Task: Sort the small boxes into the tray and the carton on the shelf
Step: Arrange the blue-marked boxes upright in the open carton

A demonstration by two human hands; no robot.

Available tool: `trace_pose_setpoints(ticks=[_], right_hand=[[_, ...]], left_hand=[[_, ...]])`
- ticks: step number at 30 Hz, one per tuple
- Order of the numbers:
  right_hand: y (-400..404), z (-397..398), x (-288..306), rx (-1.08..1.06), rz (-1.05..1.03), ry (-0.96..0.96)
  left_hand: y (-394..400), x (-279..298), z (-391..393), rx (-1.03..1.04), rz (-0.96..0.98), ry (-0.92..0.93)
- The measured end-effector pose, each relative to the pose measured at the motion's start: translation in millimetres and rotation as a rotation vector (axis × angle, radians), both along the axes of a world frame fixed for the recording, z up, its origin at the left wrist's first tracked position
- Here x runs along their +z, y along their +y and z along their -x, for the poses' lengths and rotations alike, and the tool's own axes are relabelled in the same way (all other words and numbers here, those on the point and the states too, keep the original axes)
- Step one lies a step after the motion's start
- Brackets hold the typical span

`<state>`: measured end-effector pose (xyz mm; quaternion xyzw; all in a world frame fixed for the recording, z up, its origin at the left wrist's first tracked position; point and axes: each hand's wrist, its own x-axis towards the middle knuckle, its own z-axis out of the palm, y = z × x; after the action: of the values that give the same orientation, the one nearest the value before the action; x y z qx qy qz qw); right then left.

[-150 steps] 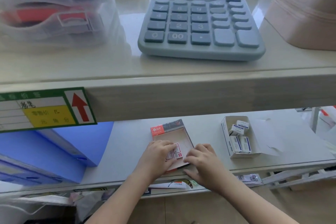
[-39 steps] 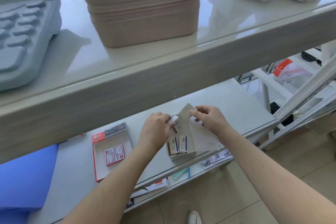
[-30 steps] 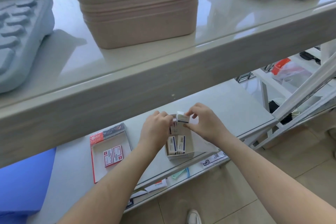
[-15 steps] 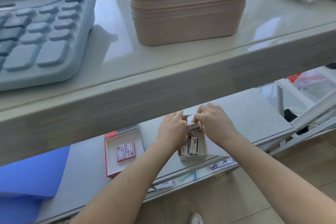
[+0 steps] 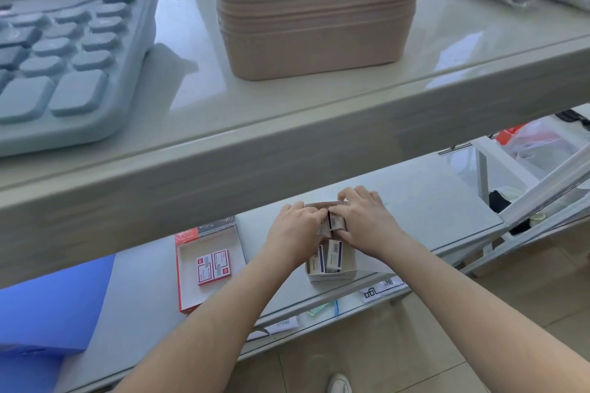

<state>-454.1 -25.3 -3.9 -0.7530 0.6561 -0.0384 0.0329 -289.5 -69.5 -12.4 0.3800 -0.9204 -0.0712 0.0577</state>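
Head view: on the lower shelf [image 5: 424, 201], a white carton [image 5: 332, 276] holds upright small boxes [image 5: 333, 255]. Above it, the left hand [image 5: 295, 233] and right hand [image 5: 364, 220] together pinch another box [image 5: 335, 222]. Leftward, a red-edged tray [image 5: 188, 281] holds two flat boxes [image 5: 213, 266].

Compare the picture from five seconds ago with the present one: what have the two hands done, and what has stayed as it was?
Both hands have left the red-edged tray and moved right to the white carton. The left hand and right hand now press a small box in at the carton's far end. The red-and-white boxes remain in the tray, and two boxes still stand at the carton's near end.
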Motion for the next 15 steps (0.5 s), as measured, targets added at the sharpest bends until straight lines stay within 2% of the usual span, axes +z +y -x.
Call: trace_pose_setpoints(ticks=[9,15], right_hand=[[-6,0,0,-0.051,-0.097,0.05],[-11,-1,11,-0.01,-0.145,-0.015]], left_hand=[[-3,-4,-4,0.001,0.014,-0.068],[1,-9,-3,-0.001,0.016,-0.074]])
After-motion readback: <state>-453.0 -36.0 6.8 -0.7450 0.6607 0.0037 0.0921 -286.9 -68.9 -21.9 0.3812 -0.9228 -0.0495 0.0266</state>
